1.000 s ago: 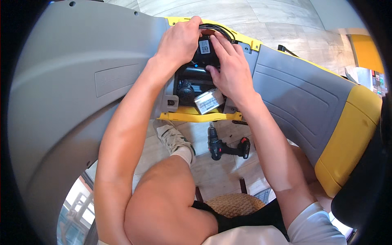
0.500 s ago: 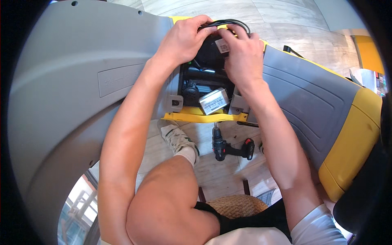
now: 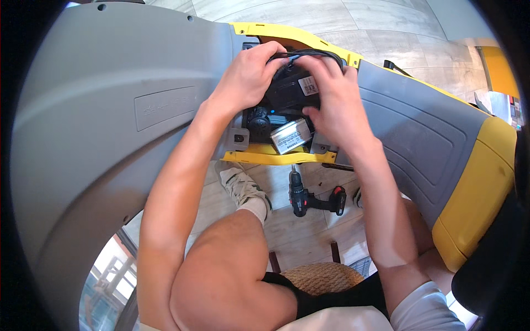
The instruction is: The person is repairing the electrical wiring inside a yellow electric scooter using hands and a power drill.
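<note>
A coiled bundle of black cables point(image 3: 309, 53) arches over the far side of an open compartment in a grey-and-yellow body. My left hand point(image 3: 248, 74) pinches the bundle's left end. Curled over its right end are the fingers of my right hand point(image 3: 341, 102), whose thumb sits apart beside a black box point(image 3: 282, 95) with a white label. That box hangs or rests just below the cables; what bears it is hidden. Nearer me, a silver metal box point(image 3: 291, 136) lies tilted inside the compartment, beside a round black part point(image 3: 258, 122).
Yellow edge strips point(image 3: 276, 159) border the compartment's near and far sides. Grey panels point(image 3: 414, 127) flank it. A black cordless drill point(image 3: 309, 199) lies on the wood-look floor below, right of my shoe point(image 3: 243, 190). A woven seat point(image 3: 320, 278) is beneath me.
Both hands have come toward me with the cables, uncovering the far yellow edge. The black box now shows more fully and sits lower, nearer the silver box.
</note>
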Demonstrator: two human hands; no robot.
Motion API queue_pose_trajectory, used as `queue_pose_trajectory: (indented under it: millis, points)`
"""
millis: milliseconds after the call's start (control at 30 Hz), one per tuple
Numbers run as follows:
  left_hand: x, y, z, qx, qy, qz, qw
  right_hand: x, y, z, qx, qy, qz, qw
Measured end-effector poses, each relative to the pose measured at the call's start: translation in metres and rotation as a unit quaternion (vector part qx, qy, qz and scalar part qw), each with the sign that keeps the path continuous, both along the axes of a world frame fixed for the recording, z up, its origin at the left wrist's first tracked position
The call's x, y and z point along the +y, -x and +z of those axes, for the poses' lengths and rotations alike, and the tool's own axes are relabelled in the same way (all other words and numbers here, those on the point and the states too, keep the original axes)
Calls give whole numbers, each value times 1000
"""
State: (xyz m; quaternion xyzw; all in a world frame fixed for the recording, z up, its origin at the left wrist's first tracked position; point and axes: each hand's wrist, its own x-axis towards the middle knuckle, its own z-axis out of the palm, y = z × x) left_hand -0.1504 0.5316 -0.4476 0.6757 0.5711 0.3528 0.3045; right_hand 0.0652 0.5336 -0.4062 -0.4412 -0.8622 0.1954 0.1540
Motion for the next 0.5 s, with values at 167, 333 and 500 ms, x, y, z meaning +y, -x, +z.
queue_pose_trajectory:
  millis: [167, 333, 500]
  points:
    - [-16, 1, 1, -109, 53, 15, 992, -9, 27, -20, -95, -72, -74, 990]
    - [-72, -6, 0, -103, -33, 82, 991, 4, 5, -22, -49, -45, -80, 995]
    - [-84, 0, -7, 54, -64, -18, 996, -1, -10, -24, 26, -71, -66, 995]
